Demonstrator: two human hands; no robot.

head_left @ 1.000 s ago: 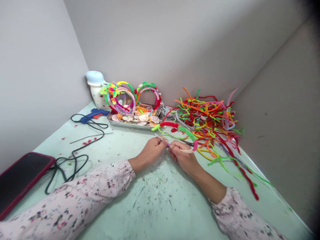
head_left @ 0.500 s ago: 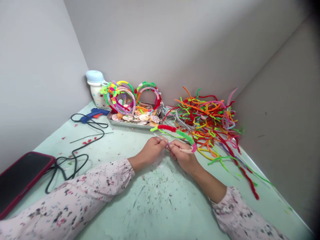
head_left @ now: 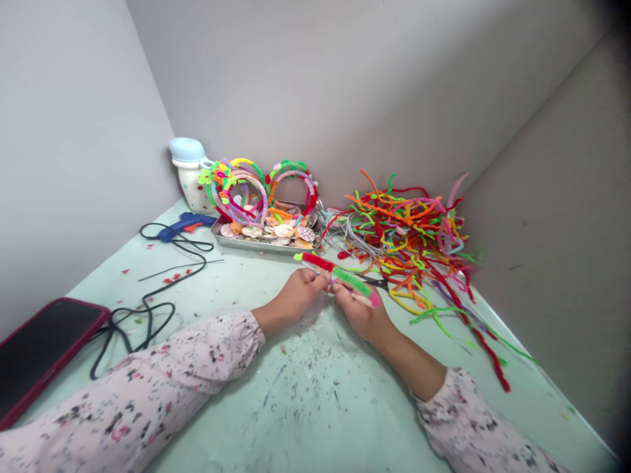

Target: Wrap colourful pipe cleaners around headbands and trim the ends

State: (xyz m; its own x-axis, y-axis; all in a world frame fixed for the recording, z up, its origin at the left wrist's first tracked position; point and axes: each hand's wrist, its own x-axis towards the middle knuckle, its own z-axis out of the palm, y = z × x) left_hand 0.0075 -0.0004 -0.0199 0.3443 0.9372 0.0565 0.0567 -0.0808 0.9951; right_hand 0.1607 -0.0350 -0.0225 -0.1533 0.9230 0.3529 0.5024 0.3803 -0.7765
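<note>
Here we are at the middle of the frame, and we have the fuzzy band [head_left: 351,281] right at the fingertips of both hands. It sits just above them and a little toward the far side of the tabletop [head_left: 315,407], slanting down from a light green tip on the left, through red and green, to a pink stretch on the right, close over the right hand [head_left: 363,314]. Its light green tip reaches up and left, beyond the fingertips of the left hand [head_left: 302,294].

We see the left hand with thumb and fingers pressed together, pinching at the near side of the band; exactly which strand it grips, we cannot tell. The right hand is closed too, thumb on top, pinching the band close by, so the two sets of fingertips all but meet.

Now the arms: we follow the left one in from the lower left corner, its long floral sleeve gathered at the wrist, the hand angled up and right. The right one comes from the lower right, wrist bare, slanting up and left to mirror it.

Just right of the band we spot dark scissors [head_left: 378,283]; above it, a metal tray [head_left: 266,247] of shells, and at upper right, a bright tangle of fuzzy stems [head_left: 409,210].
</note>
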